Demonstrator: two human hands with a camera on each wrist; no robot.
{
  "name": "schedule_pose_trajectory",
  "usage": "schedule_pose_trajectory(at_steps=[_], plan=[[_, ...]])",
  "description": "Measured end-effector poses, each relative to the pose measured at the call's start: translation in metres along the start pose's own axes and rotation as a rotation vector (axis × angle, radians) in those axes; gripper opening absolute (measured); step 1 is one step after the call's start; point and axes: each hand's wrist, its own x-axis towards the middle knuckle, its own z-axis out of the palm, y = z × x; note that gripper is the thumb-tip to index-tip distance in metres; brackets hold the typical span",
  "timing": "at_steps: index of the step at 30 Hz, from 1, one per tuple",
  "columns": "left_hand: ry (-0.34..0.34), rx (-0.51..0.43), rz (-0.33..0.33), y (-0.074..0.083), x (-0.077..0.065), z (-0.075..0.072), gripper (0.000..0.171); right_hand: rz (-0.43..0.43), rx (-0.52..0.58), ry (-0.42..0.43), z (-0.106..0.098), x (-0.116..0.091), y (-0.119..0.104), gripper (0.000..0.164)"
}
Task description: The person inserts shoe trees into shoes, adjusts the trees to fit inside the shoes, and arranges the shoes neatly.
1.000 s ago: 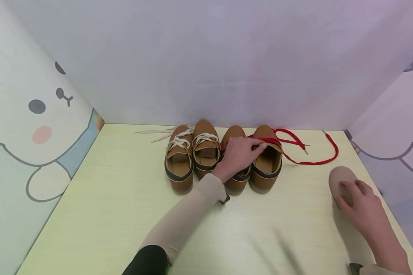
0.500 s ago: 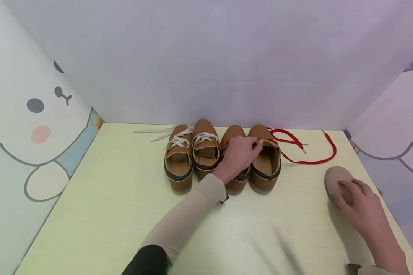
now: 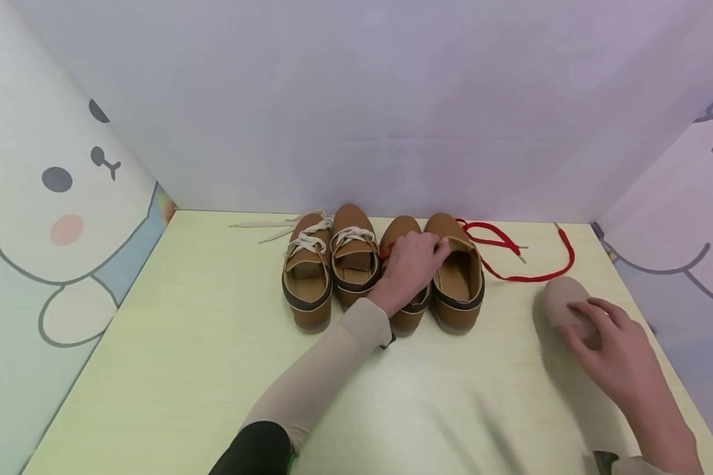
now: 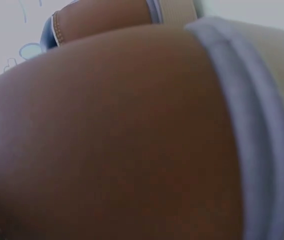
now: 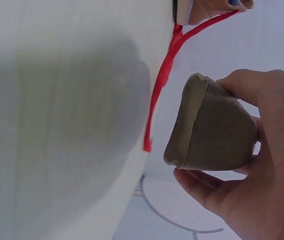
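Observation:
My left hand (image 3: pixel 410 264) reaches over the third brown shoe and pinches the left edge of the rightmost shoe (image 3: pixel 459 318) at its opening. That shoe stands with its heel toward me, the inside bare. Brown shoe sides (image 4: pixel 112 135) fill the left wrist view; my fingers are out of sight there. Off to the right, my right hand (image 3: pixel 620 359) holds a beige, rounded shoe insert (image 3: pixel 567 300) above the table. In the right wrist view the insert (image 5: pixel 219 132) looks like moulded cardboard, gripped between thumb and fingers.
Two brown shoes with white laces (image 3: pixel 307 244) stand on the left of the row. A loose red lace (image 3: pixel 529 278) trails right from the rightmost shoe. Printed panels (image 3: pixel 392 112) rise behind and beside the pale table (image 3: pixel 172 356).
My right hand has carried the insert left and up, toward the red lace. The rightmost shoe's toe has swung slightly left with my left hand at it.

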Motion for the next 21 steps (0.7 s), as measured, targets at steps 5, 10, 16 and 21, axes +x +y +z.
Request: schedule_pose_trajectory(at_steps=[5, 10, 16, 21], plan=[[0.012, 0.018, -0.008, 0.001, 0.0, -0.001, 0.052, -0.051, 0.003, 0.013, -0.005, 0.002, -0.017, 0.039], [0.003, -0.021, -0.024, 0.0, 0.0, -0.001, 0.051, -0.093, 0.001, 0.018, -0.01, 0.004, -0.035, 0.037], [-0.001, -0.051, -0.023, -0.001, -0.001, 0.0, 0.05, -0.127, 0.004, 0.022, -0.016, 0.006, -0.055, 0.039], [-0.017, -0.042, -0.022, -0.001, -0.001, 0.0, 0.05, -0.106, -0.016, -0.023, -0.021, 0.007, -0.069, 0.038]])
